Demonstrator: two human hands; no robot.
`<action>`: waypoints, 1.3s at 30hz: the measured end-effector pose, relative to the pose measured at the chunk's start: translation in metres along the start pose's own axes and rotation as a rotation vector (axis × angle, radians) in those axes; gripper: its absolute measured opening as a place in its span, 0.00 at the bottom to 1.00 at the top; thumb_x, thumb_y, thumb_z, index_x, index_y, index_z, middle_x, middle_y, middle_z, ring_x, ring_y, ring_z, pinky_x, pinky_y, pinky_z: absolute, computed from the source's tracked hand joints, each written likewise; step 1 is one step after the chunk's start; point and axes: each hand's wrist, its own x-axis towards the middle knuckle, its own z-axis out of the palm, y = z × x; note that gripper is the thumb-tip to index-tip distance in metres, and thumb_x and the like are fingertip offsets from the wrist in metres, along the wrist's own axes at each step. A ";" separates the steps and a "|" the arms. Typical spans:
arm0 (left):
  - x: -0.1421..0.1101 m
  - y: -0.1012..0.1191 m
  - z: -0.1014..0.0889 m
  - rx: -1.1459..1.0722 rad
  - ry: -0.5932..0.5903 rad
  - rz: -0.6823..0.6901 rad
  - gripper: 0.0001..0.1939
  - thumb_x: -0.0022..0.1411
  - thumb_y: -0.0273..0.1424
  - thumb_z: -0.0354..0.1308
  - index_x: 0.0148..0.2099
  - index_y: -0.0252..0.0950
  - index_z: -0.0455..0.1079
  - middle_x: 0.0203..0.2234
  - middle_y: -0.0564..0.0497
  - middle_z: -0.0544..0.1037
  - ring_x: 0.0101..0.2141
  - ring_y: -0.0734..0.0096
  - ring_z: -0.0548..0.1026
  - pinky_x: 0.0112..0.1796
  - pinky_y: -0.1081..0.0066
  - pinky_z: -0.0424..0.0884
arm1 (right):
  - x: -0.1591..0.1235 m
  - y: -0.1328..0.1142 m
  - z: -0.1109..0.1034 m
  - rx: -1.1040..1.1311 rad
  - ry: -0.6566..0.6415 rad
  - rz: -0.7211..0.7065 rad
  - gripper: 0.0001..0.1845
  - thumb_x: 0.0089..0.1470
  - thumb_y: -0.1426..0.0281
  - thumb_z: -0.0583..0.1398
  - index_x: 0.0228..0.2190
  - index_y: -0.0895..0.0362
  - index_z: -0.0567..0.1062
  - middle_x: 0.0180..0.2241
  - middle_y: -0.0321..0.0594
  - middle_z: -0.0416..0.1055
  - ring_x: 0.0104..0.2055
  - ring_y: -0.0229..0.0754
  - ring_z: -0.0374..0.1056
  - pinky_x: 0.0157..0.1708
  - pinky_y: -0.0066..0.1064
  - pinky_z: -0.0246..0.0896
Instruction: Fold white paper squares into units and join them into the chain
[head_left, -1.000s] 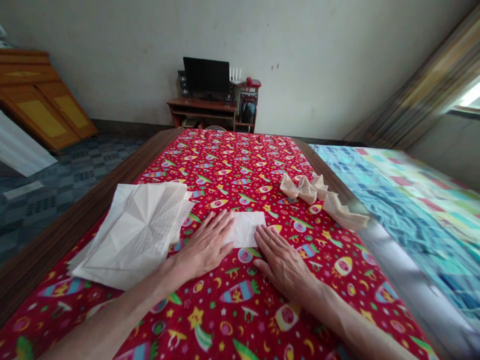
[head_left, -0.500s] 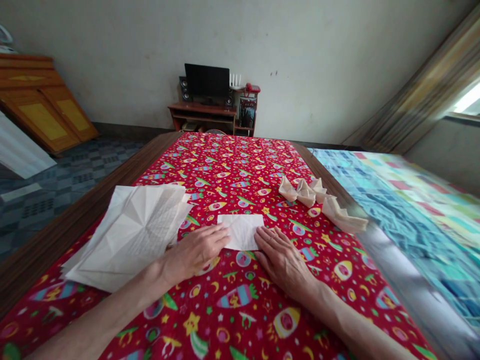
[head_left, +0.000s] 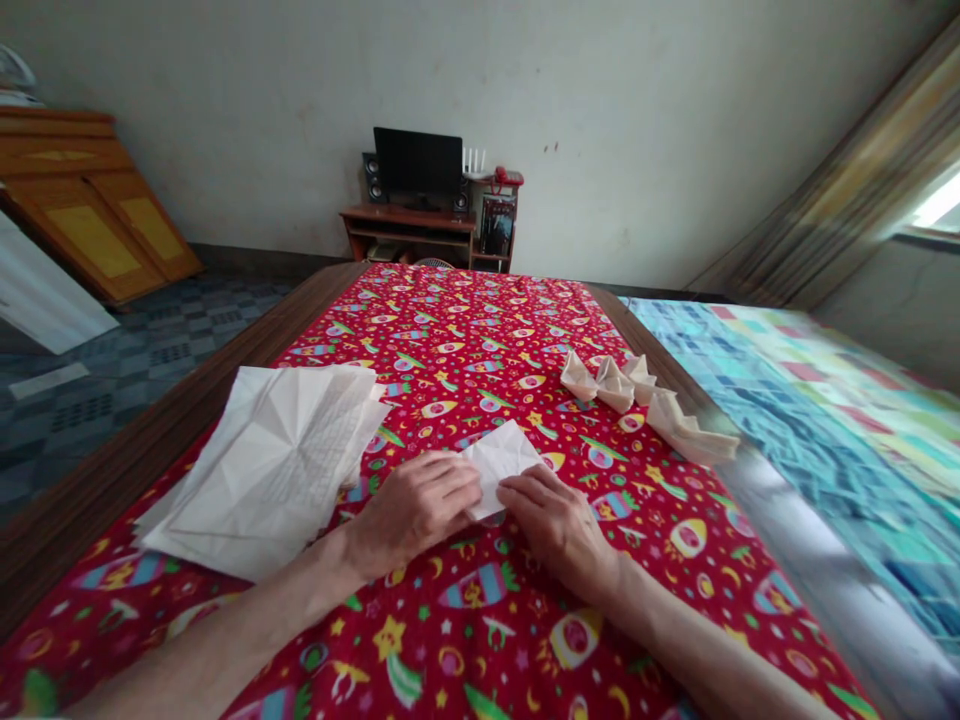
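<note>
A small white piece of folded paper (head_left: 504, 455) lies turned at an angle on the red cloth, one corner pointing away from me. My left hand (head_left: 424, 500) grips its left side with bent fingers, the thumb hidden beneath. On the near right side, the curled fingers of my right hand (head_left: 553, 518) hold the same paper, fingertips over its edge. The paper's near part is partly covered by both hands. Left of my left hand lies a fanned stack of creased paper sheets (head_left: 262, 460), the top one marked with fold lines.
Several folded paper shapes (head_left: 615, 385) stand in a row at the right of the patterned red cloth (head_left: 480, 320), with nested folded papers (head_left: 686, 430) nearer the table's right edge. A bed (head_left: 795, 400) adjoins on the right. A monitor (head_left: 418, 163) stands on a desk beyond.
The folded paper has turned from square-on to a slant, with a corner now pointing away. My fingers have curled from lying flat beside it to gripping its sides.
</note>
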 end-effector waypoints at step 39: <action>-0.012 -0.013 0.020 -0.327 0.112 -0.440 0.10 0.61 0.32 0.58 0.28 0.35 0.72 0.26 0.51 0.76 0.29 0.71 0.74 0.32 0.74 0.68 | -0.007 0.015 -0.004 0.270 0.005 0.394 0.15 0.61 0.67 0.53 0.24 0.56 0.68 0.26 0.36 0.65 0.29 0.36 0.61 0.28 0.27 0.53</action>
